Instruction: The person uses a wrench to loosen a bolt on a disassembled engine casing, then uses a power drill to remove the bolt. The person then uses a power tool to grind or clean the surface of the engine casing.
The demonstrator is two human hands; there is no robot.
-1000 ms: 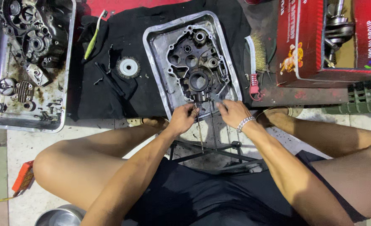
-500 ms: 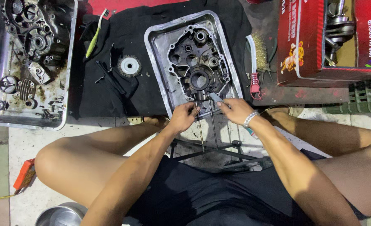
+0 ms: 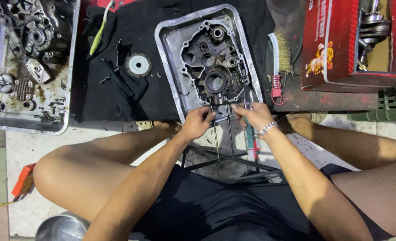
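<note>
Head view: I look straight down on a seated person, both forearms reaching toward the middle of the frame.
Left hand (image 3: 197,122): fingers curled, tips pinching at the lower edge of the engine case (image 3: 213,71); I cannot tell what small part they nip.
Right hand (image 3: 254,115): fingers bent toward the same edge, a bracelet at the wrist, and a green-handled screwdriver (image 3: 250,136) tucked under the palm, pointing down the frame.
Engine case: centre top, lying in one metal tray (image 3: 171,67) on a black cloth (image 3: 131,96).
Count: one gear (image 3: 137,64) left of the tray; one wire brush (image 3: 283,56) right of it; one red carton (image 3: 336,49) upper right; one parts tray (image 3: 28,116) upper left.
Change: both hands have closed in on the case edge since a second ago; case and tray are unmoved.
</note>
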